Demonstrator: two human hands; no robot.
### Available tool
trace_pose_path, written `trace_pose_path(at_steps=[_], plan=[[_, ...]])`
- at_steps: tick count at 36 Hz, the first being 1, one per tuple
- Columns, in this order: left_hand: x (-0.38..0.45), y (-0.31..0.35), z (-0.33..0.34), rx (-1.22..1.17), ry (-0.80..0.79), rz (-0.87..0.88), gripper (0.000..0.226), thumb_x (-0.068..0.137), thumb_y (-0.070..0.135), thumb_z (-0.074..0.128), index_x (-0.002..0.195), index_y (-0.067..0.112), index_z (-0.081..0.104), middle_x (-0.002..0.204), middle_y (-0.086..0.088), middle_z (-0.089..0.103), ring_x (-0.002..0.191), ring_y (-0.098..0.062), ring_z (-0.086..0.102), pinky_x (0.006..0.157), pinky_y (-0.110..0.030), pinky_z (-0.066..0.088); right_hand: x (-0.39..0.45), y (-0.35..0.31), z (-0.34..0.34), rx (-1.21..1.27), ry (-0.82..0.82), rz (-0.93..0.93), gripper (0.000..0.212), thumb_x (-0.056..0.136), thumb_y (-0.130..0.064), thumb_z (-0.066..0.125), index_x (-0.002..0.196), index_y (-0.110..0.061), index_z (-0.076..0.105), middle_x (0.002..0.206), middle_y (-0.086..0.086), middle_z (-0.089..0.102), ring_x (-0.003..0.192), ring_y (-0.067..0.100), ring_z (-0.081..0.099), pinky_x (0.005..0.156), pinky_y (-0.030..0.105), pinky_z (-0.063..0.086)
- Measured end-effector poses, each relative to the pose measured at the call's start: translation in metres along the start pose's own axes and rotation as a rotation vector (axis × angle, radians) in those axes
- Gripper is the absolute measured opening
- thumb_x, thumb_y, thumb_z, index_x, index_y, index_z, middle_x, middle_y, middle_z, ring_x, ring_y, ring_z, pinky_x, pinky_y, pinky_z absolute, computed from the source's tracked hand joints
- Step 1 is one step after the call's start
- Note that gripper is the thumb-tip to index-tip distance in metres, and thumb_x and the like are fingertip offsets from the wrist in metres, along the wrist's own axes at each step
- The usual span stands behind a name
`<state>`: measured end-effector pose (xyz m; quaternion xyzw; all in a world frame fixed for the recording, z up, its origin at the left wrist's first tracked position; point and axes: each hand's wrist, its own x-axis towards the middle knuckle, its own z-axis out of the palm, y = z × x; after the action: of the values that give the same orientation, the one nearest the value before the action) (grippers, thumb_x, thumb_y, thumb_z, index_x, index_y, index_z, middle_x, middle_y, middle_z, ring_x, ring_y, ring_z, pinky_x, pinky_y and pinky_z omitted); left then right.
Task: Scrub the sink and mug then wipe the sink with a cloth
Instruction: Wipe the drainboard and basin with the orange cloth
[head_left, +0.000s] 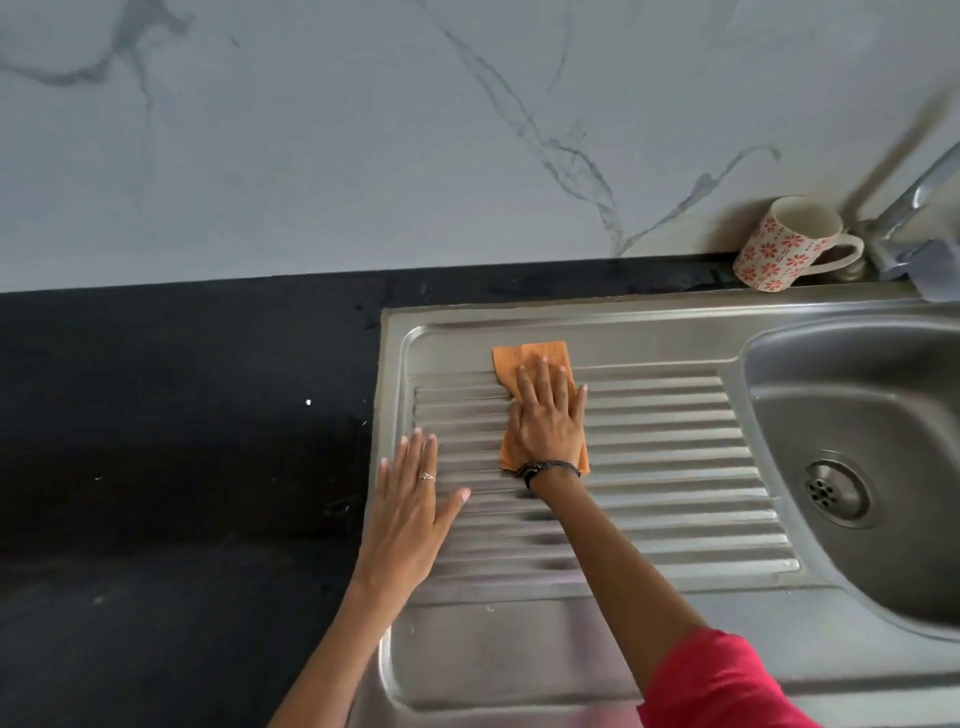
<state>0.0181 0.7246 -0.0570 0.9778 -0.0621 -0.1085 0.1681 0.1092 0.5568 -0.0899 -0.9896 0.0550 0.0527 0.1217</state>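
Flat-fingered, right hand (549, 415) presses orange cloth (530, 358) near drainboard's (675, 441) far edge; left hand (410, 499) rests spread.

My orange cloth (535, 358) lies flat on the ribbed drainboard of the steel sink (675, 441), near its far edge. The basin sits to the right. The white mug (779, 244) with red flowers stands tilted behind the sink, handle pointing right.
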Motion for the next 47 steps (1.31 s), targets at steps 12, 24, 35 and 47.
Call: trace_pose_path(at_steps=[12,24,35,47], plan=[[-0.02,-0.041,-0.01,0.227,0.02,-0.082,0.08,0.091,0.053,-0.015,0.142,0.006,0.024,0.15,-0.01,0.02,0.138,-0.021,0.012,0.11,-0.044,0.008,-0.008,-0.101,0.018,0.006,-0.093,-0.253,0.051,0.102,-0.034,0.021,0.15,-0.027,0.005,0.158,0.001,-0.006,0.146,0.024,-0.007,0.115,0.046,-0.012],[-0.027,-0.027,-0.031,0.356,0.024,-0.029,0.051,0.101,0.028,0.005,0.147,0.008,0.017,0.156,-0.009,0.006,0.145,-0.02,-0.004,0.115,-0.042,-0.009,-0.059,-0.089,0.021,0.061,-0.134,-0.365,0.075,0.081,-0.044,-0.004,0.147,-0.024,0.026,0.157,0.001,0.012,0.146,0.025,0.006,0.112,0.042,-0.013],[-0.045,-0.014,-0.027,0.312,0.006,-0.125,0.053,0.101,0.025,0.021,0.149,0.008,0.004,0.157,-0.011,-0.002,0.144,-0.022,-0.011,0.11,-0.041,-0.017,-0.098,-0.071,0.031,0.005,0.069,-0.408,0.048,0.085,-0.035,0.036,0.126,-0.024,0.059,0.133,0.0,0.056,0.124,0.022,0.053,0.108,0.044,0.022],[-0.072,0.016,-0.013,0.253,-0.032,-0.254,0.063,0.099,0.044,0.025,0.149,0.011,0.003,0.157,-0.006,0.003,0.145,-0.019,-0.005,0.113,-0.042,-0.011,-0.037,-0.065,0.011,0.025,-0.056,-0.37,0.068,0.088,-0.041,-0.003,0.149,-0.02,0.017,0.156,-0.001,0.018,0.146,0.018,0.009,0.116,0.045,-0.008]])
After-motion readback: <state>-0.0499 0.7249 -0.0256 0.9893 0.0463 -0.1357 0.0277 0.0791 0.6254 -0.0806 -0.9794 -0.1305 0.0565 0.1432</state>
